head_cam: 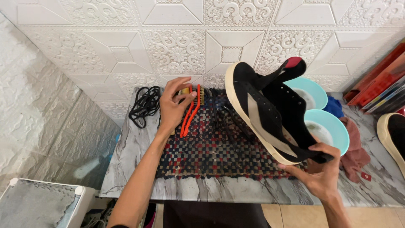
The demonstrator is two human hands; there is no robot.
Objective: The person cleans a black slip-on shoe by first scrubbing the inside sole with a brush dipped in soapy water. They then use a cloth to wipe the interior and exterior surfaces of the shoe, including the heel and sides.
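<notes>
At the far left a white appliance top [40,198] sat low beside the marble-patterned table [135,147], and near the table's back left corner lay a tangle of black laces [144,104], loose on the bare surface just left of the woven mat [211,152]. The left hand [173,103] reached forward over the mat's back left corner, its fingers curled round the handle of an orange-handled brush [190,110] — thumb on one side, fingertips pressing the top — with the brush lying on the mat and its bristle end pointing toward the wall. The checked mat, red, black and pale, covered the middle of the table. Above its right half the black shoe [263,112] was held up in the air, tilted on its side with the cream sole turned left and the red-lined tongue uppermost. The right hand [321,169] gripped it at the heel, fingers closed over the black upper and thumb underneath. Behind the shoe stood two turquoise bowls [331,128], one behind the other, with a blue cloth [335,106] and a reddish cloth [354,154] beside them — and at the right edge another black shoe [392,135] rested on the table, only partly in view.
</notes>
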